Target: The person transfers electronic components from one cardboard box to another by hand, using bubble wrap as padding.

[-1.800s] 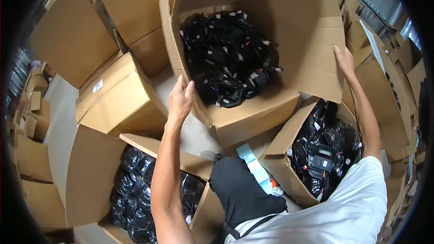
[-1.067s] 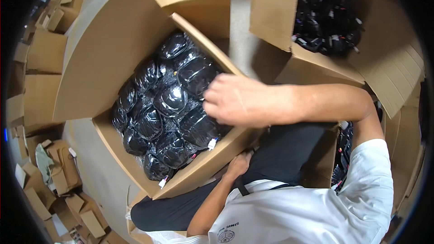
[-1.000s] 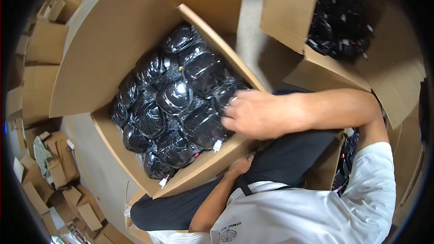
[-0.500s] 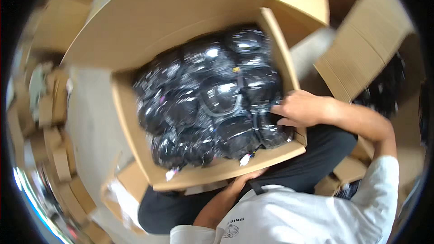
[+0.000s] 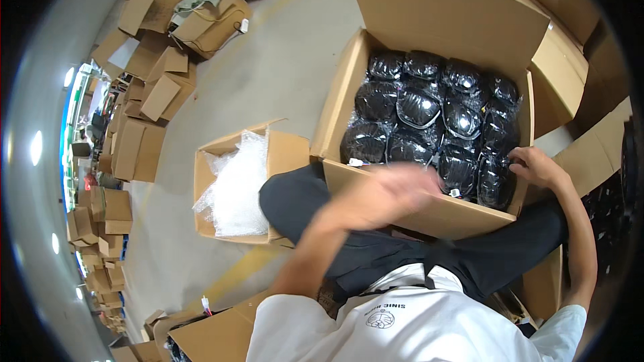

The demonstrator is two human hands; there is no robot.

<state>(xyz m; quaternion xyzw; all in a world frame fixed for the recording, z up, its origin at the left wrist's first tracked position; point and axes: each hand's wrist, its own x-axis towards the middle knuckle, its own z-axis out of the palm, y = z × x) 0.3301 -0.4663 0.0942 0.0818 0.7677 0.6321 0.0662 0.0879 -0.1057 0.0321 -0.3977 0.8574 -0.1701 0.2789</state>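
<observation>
A large open cardboard box (image 5: 429, 209) rests at my lap, its back flap standing up. Rows of rounded, shiny black items wrapped in clear plastic (image 5: 418, 106) fill it, packed side by side. My right hand (image 5: 537, 166) is at the box's right wall, fingers bent over the rim beside the black packages. Smeared by motion, my left hand (image 5: 396, 196) hangs over the front wall; its fingers cannot be made out, nor whether they touch anything. Small white tags (image 5: 355, 162) show among the packages near the front.
Left of my knee stands a smaller cardboard box (image 5: 285, 154) with clear bubble wrap (image 5: 236, 191) in it. Several open cartons (image 5: 137, 151) are piled along the left. More cardboard (image 5: 560, 67) stands at the right, by dark wrapped goods (image 5: 607, 228). Another carton (image 5: 221, 328) lies lower left.
The view has swung, so the big box now appears farther right and smaller. My left hand has come up from below the box's front wall. My right hand stays at the right side.
</observation>
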